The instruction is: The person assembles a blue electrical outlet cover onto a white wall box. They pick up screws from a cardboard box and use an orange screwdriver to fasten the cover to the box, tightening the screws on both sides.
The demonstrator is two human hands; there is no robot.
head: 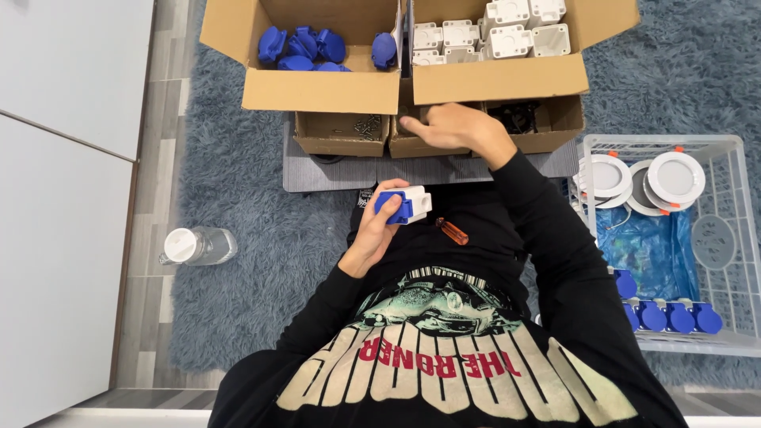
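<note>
Meanwhile left hand (372,230) grips a white-and-blue socket (406,204); right hand (452,127), fingers curled, reaches into small box (416,143).

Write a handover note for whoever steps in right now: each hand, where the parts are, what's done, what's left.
Left hand: holds a white housing with a blue cap fitted on it, above the lap.
Right hand: reaching into a small cardboard tray; what it grips is hidden.
Parts: loose blue caps in the left box, white housings in the right box, screws in the left small tray. An orange-handled screwdriver lies on the lap.
Done: capped units sit in the wire basket at the right.
Left: many caps and housings remain in the boxes.
</note>
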